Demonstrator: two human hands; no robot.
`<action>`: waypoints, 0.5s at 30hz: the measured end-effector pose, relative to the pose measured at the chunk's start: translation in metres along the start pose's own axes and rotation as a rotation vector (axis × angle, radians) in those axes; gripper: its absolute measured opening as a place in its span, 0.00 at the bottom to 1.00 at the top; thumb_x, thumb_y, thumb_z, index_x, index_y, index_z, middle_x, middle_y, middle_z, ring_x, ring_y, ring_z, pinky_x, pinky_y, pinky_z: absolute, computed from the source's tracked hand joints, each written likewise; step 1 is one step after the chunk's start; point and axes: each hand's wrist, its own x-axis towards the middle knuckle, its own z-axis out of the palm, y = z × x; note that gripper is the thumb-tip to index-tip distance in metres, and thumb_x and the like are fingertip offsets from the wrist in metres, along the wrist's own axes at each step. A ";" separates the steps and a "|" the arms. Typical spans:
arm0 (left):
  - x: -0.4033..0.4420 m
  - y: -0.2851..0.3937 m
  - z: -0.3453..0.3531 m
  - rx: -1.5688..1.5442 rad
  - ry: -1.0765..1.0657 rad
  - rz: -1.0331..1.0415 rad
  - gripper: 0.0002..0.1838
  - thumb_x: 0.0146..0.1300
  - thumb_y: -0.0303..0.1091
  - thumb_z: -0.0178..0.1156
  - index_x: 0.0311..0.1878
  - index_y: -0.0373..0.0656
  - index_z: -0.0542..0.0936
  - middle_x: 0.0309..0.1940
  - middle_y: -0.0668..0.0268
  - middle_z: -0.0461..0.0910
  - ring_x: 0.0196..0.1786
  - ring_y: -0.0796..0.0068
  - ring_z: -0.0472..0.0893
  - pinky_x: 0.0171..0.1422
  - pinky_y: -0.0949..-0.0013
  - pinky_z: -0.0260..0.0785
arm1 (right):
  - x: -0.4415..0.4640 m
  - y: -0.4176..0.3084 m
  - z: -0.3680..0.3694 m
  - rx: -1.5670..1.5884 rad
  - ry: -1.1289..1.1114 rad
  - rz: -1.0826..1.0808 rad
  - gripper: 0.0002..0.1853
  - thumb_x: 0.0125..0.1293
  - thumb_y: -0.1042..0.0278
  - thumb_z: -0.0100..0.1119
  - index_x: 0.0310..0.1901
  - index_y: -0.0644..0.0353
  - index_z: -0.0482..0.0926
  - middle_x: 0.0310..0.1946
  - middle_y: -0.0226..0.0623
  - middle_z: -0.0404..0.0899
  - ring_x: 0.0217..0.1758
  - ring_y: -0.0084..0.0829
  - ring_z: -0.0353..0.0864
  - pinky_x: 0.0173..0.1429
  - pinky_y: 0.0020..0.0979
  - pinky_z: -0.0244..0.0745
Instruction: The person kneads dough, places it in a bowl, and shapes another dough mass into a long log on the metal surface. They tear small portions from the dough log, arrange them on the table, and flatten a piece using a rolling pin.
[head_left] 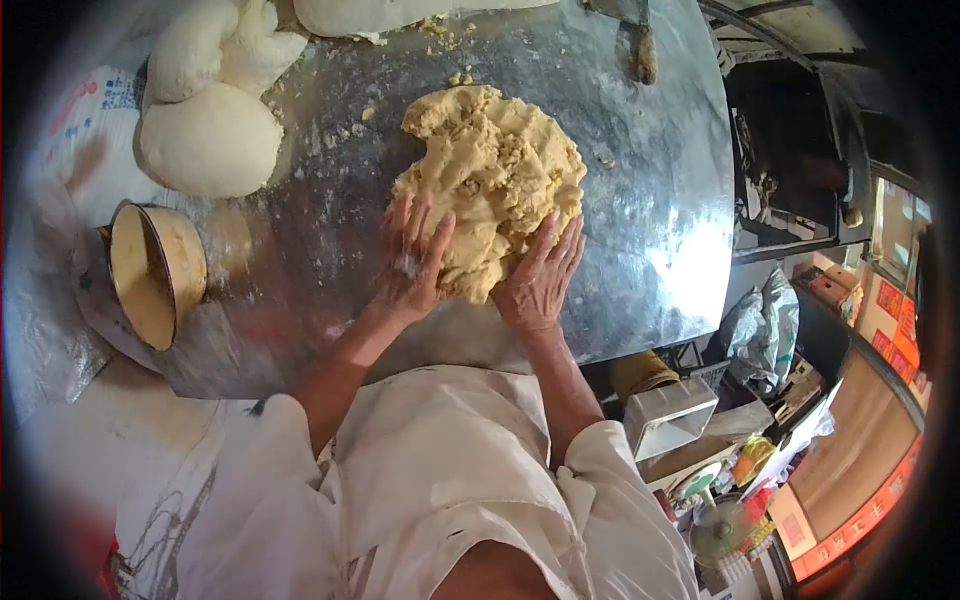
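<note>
A big, rough lump of yellow dough [505, 165] with a cracked, crumbly top rests on the metal worktop [330, 215] in front of me. My left hand [408, 262] lies against its near left side, fingers stretched out and apart. On the near right side, my right hand [541, 278] presses with its fingers extended over the edge of the dough. Neither hand is closed round anything. Both palms touch the dough, and its underside is hidden.
Smooth pale dough [212, 140] sits at the left, with another pale piece [370, 12] at the far edge. A yellowish bowl [185, 265] is tilted at the left. A tool with a wooden handle [647, 58] lies far right. Beyond the right edge stands a plastic container [672, 415].
</note>
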 end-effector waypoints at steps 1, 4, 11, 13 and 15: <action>0.013 -0.011 0.005 -0.019 0.048 0.029 0.54 0.60 0.68 0.68 0.82 0.49 0.59 0.82 0.42 0.52 0.81 0.26 0.51 0.80 0.26 0.44 | 0.010 -0.005 -0.005 0.164 0.015 0.023 0.62 0.58 0.37 0.74 0.80 0.68 0.47 0.78 0.73 0.48 0.83 0.72 0.44 0.81 0.68 0.45; 0.082 0.000 -0.014 -0.070 0.177 0.034 0.54 0.63 0.77 0.58 0.83 0.51 0.59 0.82 0.47 0.54 0.83 0.35 0.52 0.81 0.28 0.43 | 0.055 -0.006 -0.001 0.416 0.230 -0.144 0.63 0.58 0.36 0.73 0.81 0.66 0.46 0.78 0.73 0.47 0.82 0.72 0.47 0.80 0.67 0.48; 0.187 -0.054 -0.002 0.014 -0.221 -0.303 0.65 0.46 0.91 0.56 0.84 0.61 0.60 0.82 0.51 0.57 0.84 0.38 0.51 0.83 0.30 0.41 | 0.158 -0.012 -0.012 0.282 0.083 0.049 0.51 0.55 0.43 0.76 0.78 0.53 0.64 0.78 0.69 0.52 0.81 0.67 0.53 0.82 0.63 0.51; 0.188 -0.052 -0.012 0.053 -0.310 -0.310 0.69 0.45 0.92 0.56 0.84 0.57 0.58 0.82 0.50 0.58 0.83 0.38 0.55 0.83 0.33 0.47 | 0.168 -0.005 -0.027 0.181 -0.036 -0.046 0.52 0.50 0.42 0.80 0.76 0.49 0.68 0.77 0.64 0.57 0.80 0.63 0.58 0.81 0.58 0.58; 0.193 -0.074 -0.040 -0.169 -0.399 -0.217 0.64 0.51 0.86 0.59 0.83 0.54 0.59 0.79 0.49 0.63 0.81 0.43 0.59 0.83 0.41 0.52 | 0.173 0.015 -0.079 0.206 -0.269 -0.107 0.54 0.50 0.39 0.80 0.76 0.50 0.68 0.77 0.61 0.58 0.79 0.63 0.60 0.79 0.58 0.62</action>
